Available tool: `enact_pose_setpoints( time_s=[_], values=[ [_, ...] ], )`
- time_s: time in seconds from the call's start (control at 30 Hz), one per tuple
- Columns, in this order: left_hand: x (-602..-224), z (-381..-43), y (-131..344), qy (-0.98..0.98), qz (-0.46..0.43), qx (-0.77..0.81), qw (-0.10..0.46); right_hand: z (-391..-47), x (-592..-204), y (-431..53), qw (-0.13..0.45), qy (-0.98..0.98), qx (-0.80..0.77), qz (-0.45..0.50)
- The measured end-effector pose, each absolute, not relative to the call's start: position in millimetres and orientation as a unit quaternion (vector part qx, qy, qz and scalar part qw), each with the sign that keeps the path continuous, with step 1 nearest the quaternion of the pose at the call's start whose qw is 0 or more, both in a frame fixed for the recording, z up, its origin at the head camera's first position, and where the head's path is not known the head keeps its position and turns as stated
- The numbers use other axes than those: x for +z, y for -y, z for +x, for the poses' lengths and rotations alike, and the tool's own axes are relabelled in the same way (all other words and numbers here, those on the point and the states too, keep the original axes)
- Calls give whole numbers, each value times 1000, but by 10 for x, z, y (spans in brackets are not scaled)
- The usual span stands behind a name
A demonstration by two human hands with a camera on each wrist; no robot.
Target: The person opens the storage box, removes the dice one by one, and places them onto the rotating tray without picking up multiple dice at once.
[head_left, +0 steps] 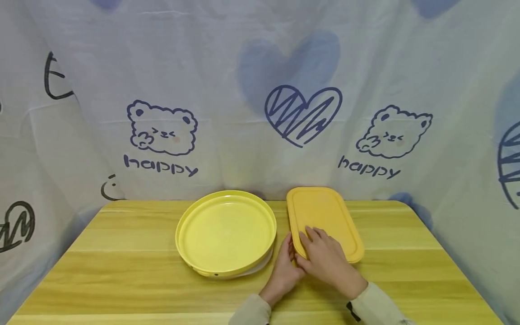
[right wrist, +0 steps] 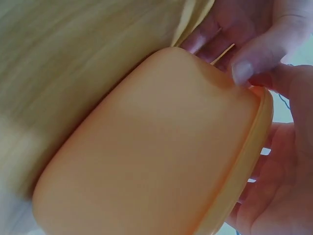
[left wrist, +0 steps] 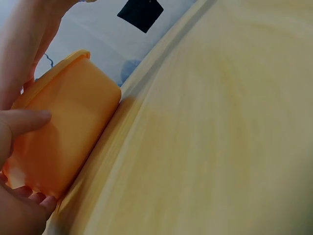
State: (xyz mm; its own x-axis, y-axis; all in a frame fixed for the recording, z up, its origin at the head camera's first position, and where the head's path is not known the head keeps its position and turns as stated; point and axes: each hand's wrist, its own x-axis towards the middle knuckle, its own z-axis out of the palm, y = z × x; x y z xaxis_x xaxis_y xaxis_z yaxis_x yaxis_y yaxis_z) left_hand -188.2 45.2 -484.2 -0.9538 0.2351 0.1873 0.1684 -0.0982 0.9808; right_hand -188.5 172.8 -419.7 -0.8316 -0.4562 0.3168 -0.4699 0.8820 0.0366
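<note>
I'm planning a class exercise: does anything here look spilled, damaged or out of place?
Nothing clearly stands out. The orange box and round yellow container rest on the table, with no visible spill or damage; the left hand and right hand are at the box's near end.

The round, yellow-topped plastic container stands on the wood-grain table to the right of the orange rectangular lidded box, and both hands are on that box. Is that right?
Not quite: the head view shows the round, yellow-topped plastic container to the left of the orange rectangular lidded box. It does stand on the wood-grain table, and both left hand and right hand are on that box.
</note>
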Motion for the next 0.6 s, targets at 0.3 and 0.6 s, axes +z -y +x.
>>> enact_pose_setpoints(
  time_s=[0.3,0.6],
  values=[
    [-4855,-1909,-457,-665,161,728,46,-1872,-4157,-1733,147,960,50,232],
    [-4845,-1874,-417,-684,174,706,51,-1867,-4101,-1716,161,957,59,235]
  ],
)
